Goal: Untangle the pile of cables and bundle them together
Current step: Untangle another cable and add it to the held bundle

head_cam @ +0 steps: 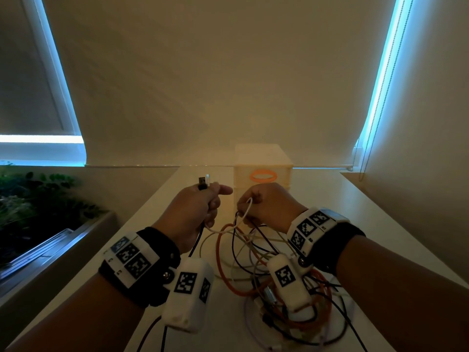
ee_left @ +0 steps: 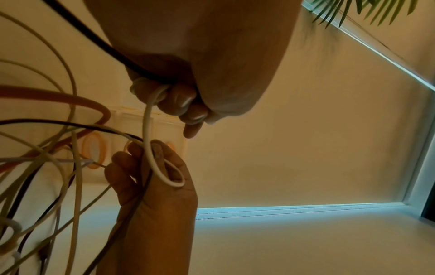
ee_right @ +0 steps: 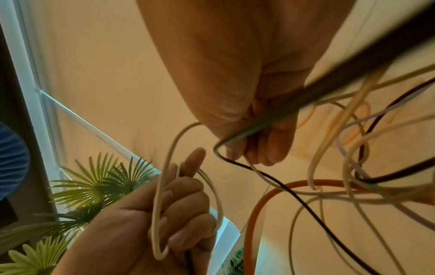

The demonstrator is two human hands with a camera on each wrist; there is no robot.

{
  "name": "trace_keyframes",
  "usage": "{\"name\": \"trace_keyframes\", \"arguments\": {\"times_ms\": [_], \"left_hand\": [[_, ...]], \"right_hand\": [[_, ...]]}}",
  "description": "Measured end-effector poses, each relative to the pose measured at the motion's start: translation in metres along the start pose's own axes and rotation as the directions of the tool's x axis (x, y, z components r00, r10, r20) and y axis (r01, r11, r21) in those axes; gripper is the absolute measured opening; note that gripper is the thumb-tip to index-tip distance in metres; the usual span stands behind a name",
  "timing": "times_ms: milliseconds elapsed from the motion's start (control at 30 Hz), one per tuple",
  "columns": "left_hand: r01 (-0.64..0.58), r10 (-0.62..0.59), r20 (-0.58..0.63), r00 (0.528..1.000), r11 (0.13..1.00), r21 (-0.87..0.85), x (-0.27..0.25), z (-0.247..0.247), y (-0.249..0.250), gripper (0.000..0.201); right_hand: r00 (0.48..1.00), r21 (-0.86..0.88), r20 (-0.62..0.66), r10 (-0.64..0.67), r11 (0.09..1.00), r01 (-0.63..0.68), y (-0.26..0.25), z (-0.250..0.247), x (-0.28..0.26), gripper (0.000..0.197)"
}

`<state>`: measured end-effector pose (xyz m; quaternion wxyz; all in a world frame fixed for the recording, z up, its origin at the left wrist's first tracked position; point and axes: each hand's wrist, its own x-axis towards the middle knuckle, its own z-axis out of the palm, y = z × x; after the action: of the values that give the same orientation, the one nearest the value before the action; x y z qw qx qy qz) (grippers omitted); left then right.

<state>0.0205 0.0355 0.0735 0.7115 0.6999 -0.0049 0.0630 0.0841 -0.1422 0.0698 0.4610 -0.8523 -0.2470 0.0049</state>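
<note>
Both hands are raised over a white table [head_cam: 152,214], above a tangled pile of cables [head_cam: 286,288] in white, black, orange and pale purple. My left hand [head_cam: 212,199] grips a black cable [ee_left: 98,41] whose USB plug [head_cam: 202,183] sticks up past the knuckles, together with a white cable [ee_left: 148,119]. That white cable runs across to my right hand [head_cam: 250,207], which pinches its loop [ee_left: 164,174] along with a black strand [ee_right: 266,122]. A thick orange cable [head_cam: 219,252] arcs below the hands.
A cream box with an orange ring on its front [head_cam: 262,174] stands just behind the hands. Drawn blinds cover the windows, and a bead chain [head_cam: 365,153] hangs at the right. Green plants [head_cam: 30,199] sit beyond the table's left edge.
</note>
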Motion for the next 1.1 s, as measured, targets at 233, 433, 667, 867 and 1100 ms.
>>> {"name": "trace_keyframes", "arguments": {"times_ms": [233, 433, 667, 867, 1100], "left_hand": [[0.03, -0.025, -0.033, 0.999, 0.988, 0.151, -0.004, 0.007, -0.002, 0.045], [-0.058, 0.045, 0.044, 0.998, 0.924, 0.377, -0.006, 0.006, -0.003, 0.035], [-0.102, 0.101, 0.027, 0.994, 0.995, 0.02, -0.014, -0.005, 0.012, 0.022], [-0.228, 0.266, 0.048, 0.963, 0.893, -0.388, -0.029, -0.024, 0.064, 0.043], [-0.072, 0.072, -0.101, 0.992, 0.997, -0.001, -0.019, -0.023, 0.036, 0.036]], "right_hand": [[0.998, -0.209, -0.03, -0.061, 0.976, 0.053, -0.009, 0.007, 0.001, 0.011], [0.991, -0.4, 0.036, -0.128, 0.907, 0.132, -0.019, 0.015, 0.004, 0.014], [0.991, -0.254, 0.015, -0.135, 0.958, 0.134, 0.005, 0.027, -0.006, 0.008], [0.995, -0.373, 0.099, 0.017, 0.927, 0.022, 0.044, 0.036, -0.011, 0.024], [0.998, -0.337, 0.056, -0.035, 0.94, 0.052, 0.028, 0.024, -0.007, 0.018]]}}
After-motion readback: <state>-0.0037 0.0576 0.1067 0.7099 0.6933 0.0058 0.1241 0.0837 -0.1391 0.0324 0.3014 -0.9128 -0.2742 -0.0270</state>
